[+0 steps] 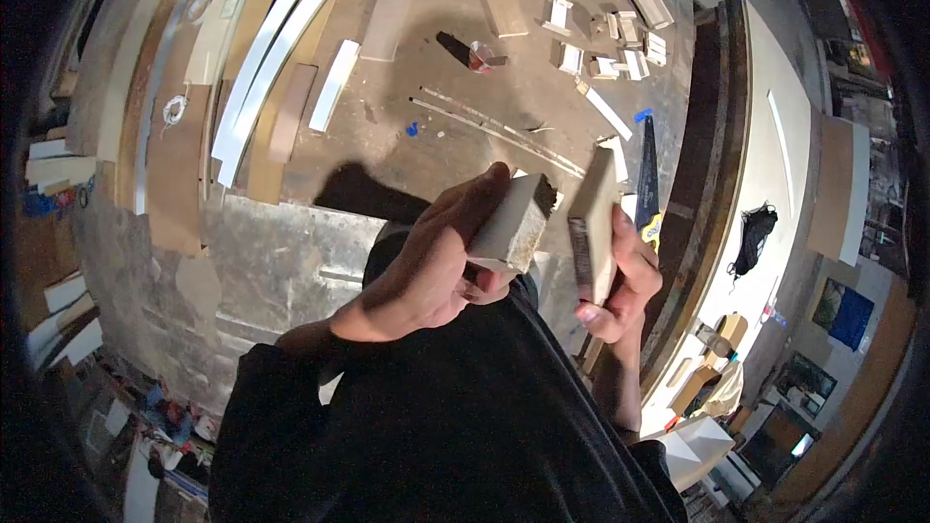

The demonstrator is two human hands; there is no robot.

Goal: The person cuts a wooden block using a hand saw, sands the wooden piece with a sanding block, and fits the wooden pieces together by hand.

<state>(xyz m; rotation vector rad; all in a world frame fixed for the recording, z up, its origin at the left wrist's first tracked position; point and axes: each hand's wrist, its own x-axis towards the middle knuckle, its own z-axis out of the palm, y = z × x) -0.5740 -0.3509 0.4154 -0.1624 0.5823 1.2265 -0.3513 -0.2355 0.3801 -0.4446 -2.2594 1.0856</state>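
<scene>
My left hand (421,271) is closed around a short white wood block (511,221), thumb on top and fingers underneath; its far end looks rough and broken. Just to the right, my right hand (628,276) grips a flat pale wood piece (596,218) that stands on edge, its narrow darker side facing the block. A small gap separates the two pieces. Behind the right hand lies a handsaw (648,169) with a dark blade and a yellow handle, partly hidden by the fingers.
Several small wood blocks (628,31) lie scattered on the floor (387,165) at upper right. Long white strips (281,48) and boards lie to the left. A small reddish cup (480,56) stands ahead. At right, a long bench (775,165) bears a black cloth (754,240).
</scene>
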